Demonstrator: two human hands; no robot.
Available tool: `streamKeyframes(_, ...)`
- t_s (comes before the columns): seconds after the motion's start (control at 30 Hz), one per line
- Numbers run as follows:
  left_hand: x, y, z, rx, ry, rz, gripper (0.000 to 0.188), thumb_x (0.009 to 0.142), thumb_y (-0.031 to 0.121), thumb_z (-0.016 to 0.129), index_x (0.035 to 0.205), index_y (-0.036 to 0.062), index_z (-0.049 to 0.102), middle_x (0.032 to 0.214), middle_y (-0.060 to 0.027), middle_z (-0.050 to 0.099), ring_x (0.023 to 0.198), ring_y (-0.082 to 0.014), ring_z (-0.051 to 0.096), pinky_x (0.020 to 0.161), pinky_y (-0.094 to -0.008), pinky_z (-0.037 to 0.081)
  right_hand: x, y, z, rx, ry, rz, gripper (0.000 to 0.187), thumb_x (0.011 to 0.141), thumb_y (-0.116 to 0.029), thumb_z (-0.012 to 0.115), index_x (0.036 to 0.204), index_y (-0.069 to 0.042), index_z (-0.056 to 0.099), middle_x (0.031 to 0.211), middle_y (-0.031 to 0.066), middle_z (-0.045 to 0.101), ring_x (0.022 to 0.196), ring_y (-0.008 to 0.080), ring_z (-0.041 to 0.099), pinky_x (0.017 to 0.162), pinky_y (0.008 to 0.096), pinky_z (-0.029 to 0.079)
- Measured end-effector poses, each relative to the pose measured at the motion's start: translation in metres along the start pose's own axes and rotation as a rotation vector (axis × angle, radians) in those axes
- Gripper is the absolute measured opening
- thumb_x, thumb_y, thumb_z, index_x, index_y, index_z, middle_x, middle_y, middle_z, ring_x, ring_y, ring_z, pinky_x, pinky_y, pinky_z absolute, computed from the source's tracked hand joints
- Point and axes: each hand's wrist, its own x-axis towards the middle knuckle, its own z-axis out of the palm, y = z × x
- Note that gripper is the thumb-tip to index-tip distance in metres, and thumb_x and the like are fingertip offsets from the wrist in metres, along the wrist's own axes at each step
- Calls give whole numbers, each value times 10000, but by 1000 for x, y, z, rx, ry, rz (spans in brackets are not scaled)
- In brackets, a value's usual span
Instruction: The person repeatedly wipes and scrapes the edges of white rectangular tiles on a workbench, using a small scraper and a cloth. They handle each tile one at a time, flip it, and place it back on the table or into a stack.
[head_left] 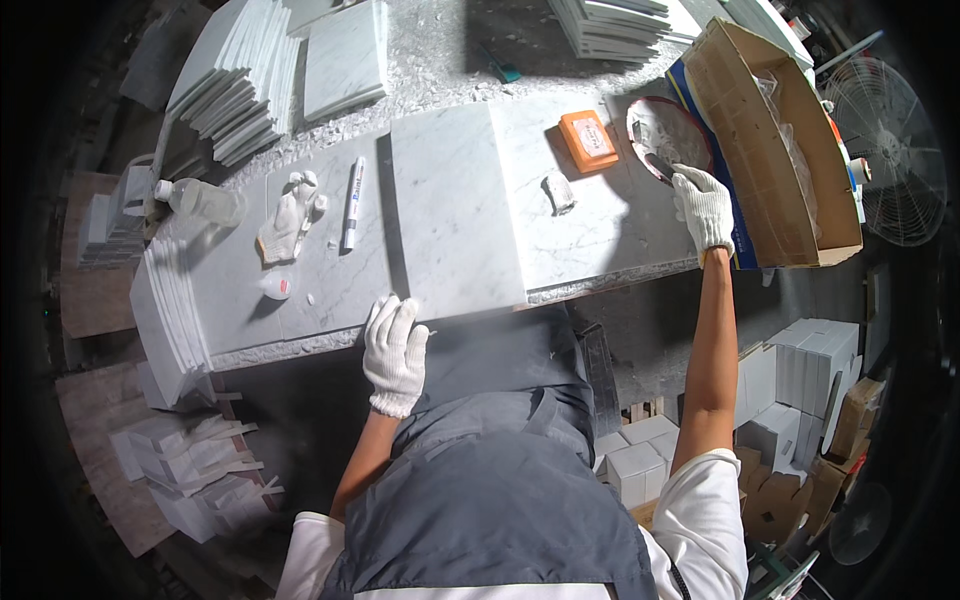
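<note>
A white-and-grey marble tile [455, 200] lies across the worktable, its near end at the front edge. My left hand [395, 355], in a white knitted glove, rests at that edge by the tile's near left corner. Its fingers are stretched out and hold nothing. At the right, my gloved right hand [705, 210] closes on a dark-handled tool [657, 166], whose far end reaches into a round dish with a red rim [668, 130]. Whitish material lies in the dish. Left of it are an orange box [588, 140] and a crumpled white piece [559, 193].
A cardboard box [760, 150] stands beside my right hand, with a fan [885, 150] beyond. Tile stacks [235, 80] occupy the far left. A paint marker [354, 205], a spare glove [291, 218] and a clear bottle [203, 203] lie left of the tile.
</note>
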Motion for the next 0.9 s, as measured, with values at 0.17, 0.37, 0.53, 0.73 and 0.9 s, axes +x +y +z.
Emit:
streamKeyframes(0.17,0,2,0,-1,7,-6,394,1002,211,684,1351,31,648,1369,-187,636,1310,-405,575,1140,-480,447,8,7,1,132,-55,2,260,961,-188,729,1182,-59,779,822,10,710,642,81,616,562,250,505)
streamKeyframes(0.37,-1,1,2,-9,13,-29,387,984,233,691,1316,34,669,1341,-189,646,1298,-401,573,1147,-486,437,11,13,1,247,-69,58,262,961,-173,730,1186,-47,777,846,1,711,670,74,612,576,257,520)
streamKeyframes(0.53,1,2,2,-17,22,-46,376,972,247,697,1286,40,688,1324,-190,654,1288,-395,577,1147,-486,436,0,9,-3,319,-38,87,271,967,-177,735,1210,-61,774,918,-31,729,746,61,618,642,253,524)
streamKeyframes(0.73,7,8,1,-2,74,-66,300,1001,228,677,1218,27,731,1253,-179,704,1235,-383,630,1092,-462,487,-43,-5,8,358,-137,-25,390,994,-223,710,1318,-6,697,861,-42,636,690,31,517,578,192,426)
streamKeyframes(0.9,10,6,-3,-106,124,-93,226,965,140,704,1168,43,728,1172,-132,719,1175,-343,660,1071,-444,507,-129,-17,54,490,-374,78,442,965,-236,757,1320,17,685,889,-9,670,650,45,551,541,184,452)
